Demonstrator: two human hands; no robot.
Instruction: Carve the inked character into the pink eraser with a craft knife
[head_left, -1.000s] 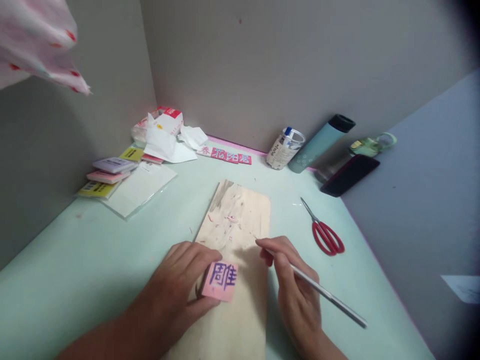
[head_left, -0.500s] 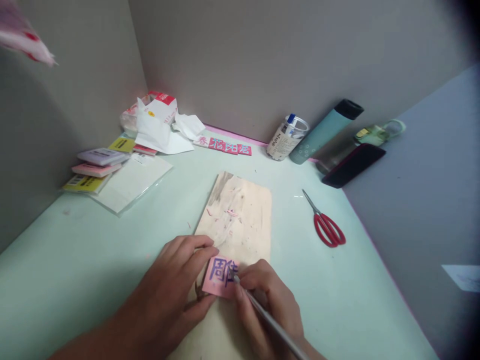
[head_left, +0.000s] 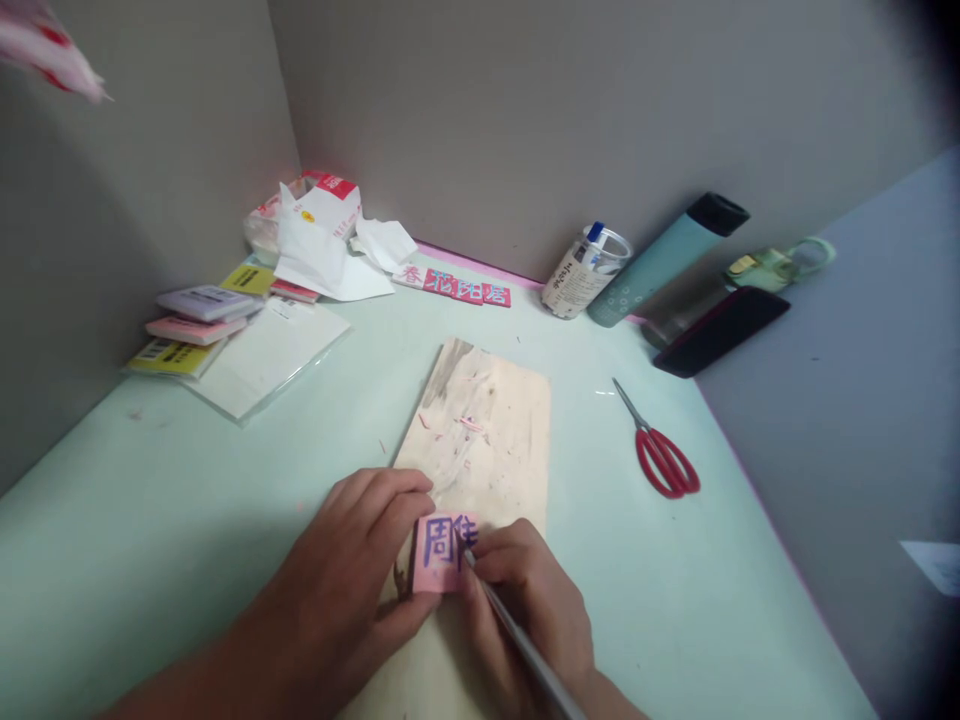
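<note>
A pink square block (head_left: pixel 436 573) with a purple character drawn on it lies on a wooden board (head_left: pixel 495 430). My left hand (head_left: pixel 360 570) holds the block from its left side, fingers at the top corner and thumb at the lower edge. Pinched in my right hand (head_left: pixel 525 600) is a slim metal pen-like tool (head_left: pixel 525 647), its tip at the right half of the character. The right fingers rest against the block's right side. Small pink shavings (head_left: pixel 471 424) lie on the board above.
Red-handled scissors (head_left: pixel 666 462) lie on the right. Behind stand a can of pens (head_left: pixel 577 285), a teal bottle (head_left: pixel 660 262) and a dark case (head_left: pixel 720 332). Carved red tiles (head_left: pixel 469 288) lie at the back; packaged blocks (head_left: pixel 206 303) and tissues (head_left: pixel 311 250) are at the left.
The block has turned slightly under my hands, and the tool's tip has shifted a little left and up on the character. The whole view has moved slightly.
</note>
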